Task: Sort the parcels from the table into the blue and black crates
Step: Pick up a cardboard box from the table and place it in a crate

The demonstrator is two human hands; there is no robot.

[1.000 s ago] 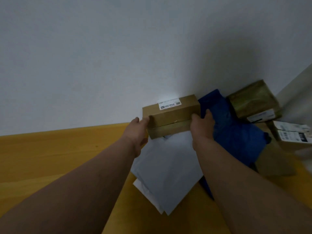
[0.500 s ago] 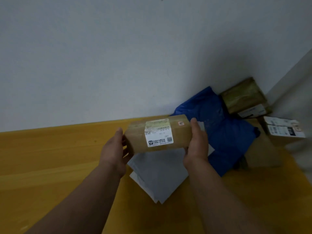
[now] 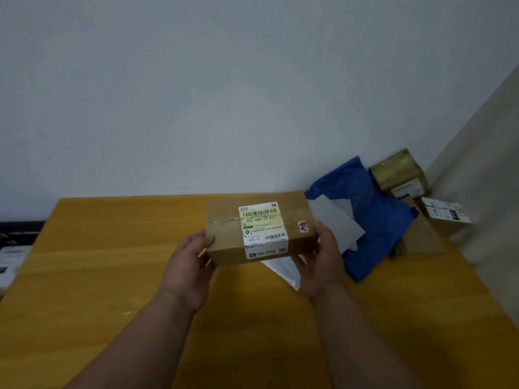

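Pale grey wall fills the upper half of the view, and below it lies a yellow wooden surface (image 3: 98, 276). At the far left edge, beyond the surface's end, sit dark and white shapes too blurred to name.

Both bare forearms reach forward from the bottom of the frame, angling inward toward the middle. The left hand (image 3: 189, 265) shows its back to the camera, wrist straight; its thumb lies on the top left corner of a brown cardboard box (image 3: 224, 234) while the fingers curl under the box's left end, out of sight. This grip is closed on the box. The box is held level above the surface, clear of it, with its long side running left to right. A white and yellowish shipping label (image 3: 262, 228) with barcodes faces up, and a small red-edged sticker (image 3: 302, 226) sits near the right end.

The right hand (image 3: 323, 262) clasps the box's right end, thumb up along the near right corner, fingers wrapped beneath; its grip is also closed on the box.

Behind and right of the hands, grey-white mailers (image 3: 339, 228) lie on the surface, partly over a blue bag parcel (image 3: 373, 220). Farther right, in the corner, a tape-wrapped brown box (image 3: 398, 172) leans on the blue bag, with a labelled carton (image 3: 446, 217) just beside it.
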